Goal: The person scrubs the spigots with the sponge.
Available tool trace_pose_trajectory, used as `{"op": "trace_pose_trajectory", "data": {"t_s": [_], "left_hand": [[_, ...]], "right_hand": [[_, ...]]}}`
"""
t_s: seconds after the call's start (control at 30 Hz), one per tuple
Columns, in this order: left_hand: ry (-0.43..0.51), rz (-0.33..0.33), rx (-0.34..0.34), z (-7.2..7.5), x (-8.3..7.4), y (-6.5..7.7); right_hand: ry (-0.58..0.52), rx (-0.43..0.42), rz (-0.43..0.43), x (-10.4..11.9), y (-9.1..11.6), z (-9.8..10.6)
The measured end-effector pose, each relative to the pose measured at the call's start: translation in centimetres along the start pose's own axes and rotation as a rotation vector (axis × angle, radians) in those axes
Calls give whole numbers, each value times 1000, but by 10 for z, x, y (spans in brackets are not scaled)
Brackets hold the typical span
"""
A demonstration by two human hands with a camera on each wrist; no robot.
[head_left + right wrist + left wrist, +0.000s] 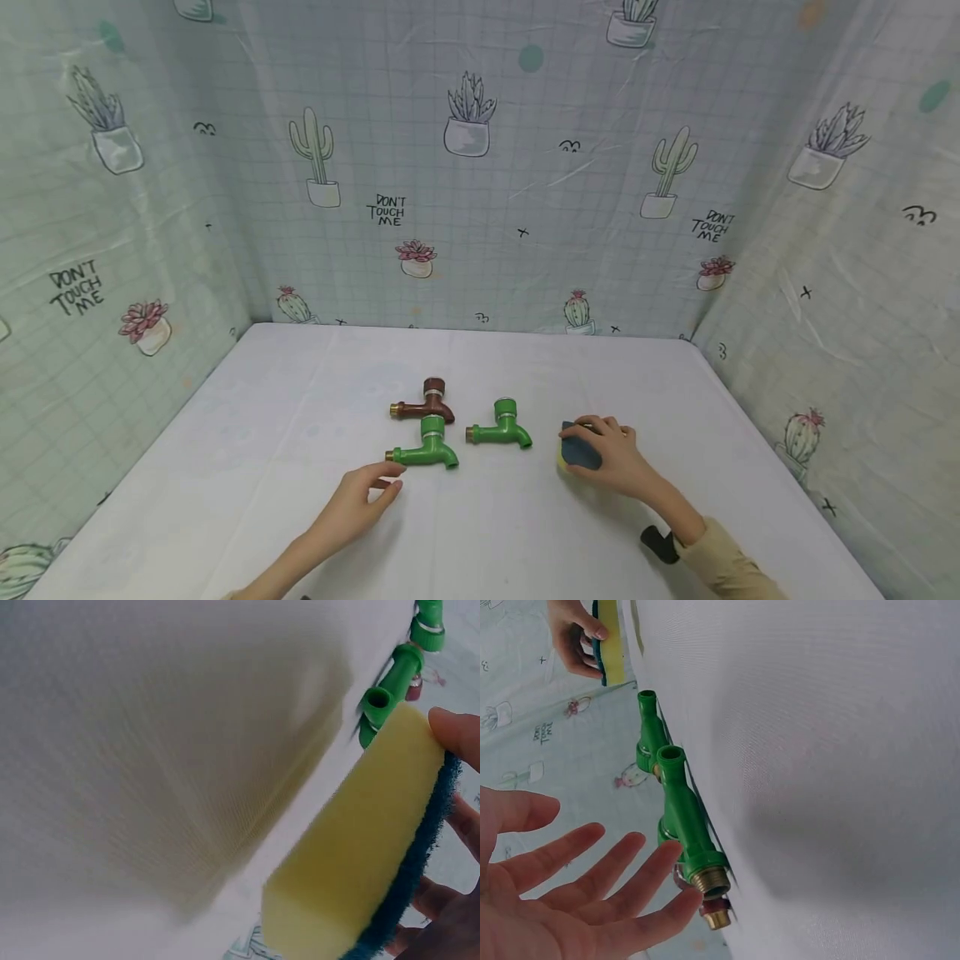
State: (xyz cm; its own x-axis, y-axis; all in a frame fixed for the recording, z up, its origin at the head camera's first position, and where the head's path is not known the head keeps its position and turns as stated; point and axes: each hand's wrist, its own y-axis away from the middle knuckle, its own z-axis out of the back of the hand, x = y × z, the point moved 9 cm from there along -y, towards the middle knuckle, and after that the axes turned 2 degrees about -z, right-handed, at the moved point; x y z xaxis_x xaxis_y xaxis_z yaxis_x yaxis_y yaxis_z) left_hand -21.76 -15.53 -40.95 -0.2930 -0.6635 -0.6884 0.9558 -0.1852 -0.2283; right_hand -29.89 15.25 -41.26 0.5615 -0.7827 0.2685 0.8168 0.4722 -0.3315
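My right hand [615, 457] grips a sponge [360, 840] with a yellow foam body and a dark blue-green scouring side, at the right of the table. Just left of centre my left hand [356, 500] has its fingers loosely spread, fingertips right at the brass threaded end of the nearer green tap [427, 452]; nothing is in its grasp. Close behind that tap lies a brown tap [423, 408]. A second green tap [501, 433] lies between the hands. In the left wrist view the green taps overlap along the table surface.
A white table [510, 533] carries all of these, with a printed cactus cloth [465, 200] standing round its back and sides. By my right sleeve [723, 558] shows a black object [658, 545], partly hidden by the wrist.
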Motion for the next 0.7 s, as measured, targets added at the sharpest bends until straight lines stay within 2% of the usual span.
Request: {"op": "trace_pose_trajectory", "data": {"t_s": [0.27, 0.47, 0.7], "left_hand": [[-64, -77, 8, -5, -15, 0], [-72, -101, 26, -11, -22, -1], [-38, -104, 81, -18, -23, -1]], "right_hand": [[39, 73, 17, 2, -3, -15], [41, 115, 4, 0, -3, -23], [29, 143, -14, -1, -3, -28]]}}
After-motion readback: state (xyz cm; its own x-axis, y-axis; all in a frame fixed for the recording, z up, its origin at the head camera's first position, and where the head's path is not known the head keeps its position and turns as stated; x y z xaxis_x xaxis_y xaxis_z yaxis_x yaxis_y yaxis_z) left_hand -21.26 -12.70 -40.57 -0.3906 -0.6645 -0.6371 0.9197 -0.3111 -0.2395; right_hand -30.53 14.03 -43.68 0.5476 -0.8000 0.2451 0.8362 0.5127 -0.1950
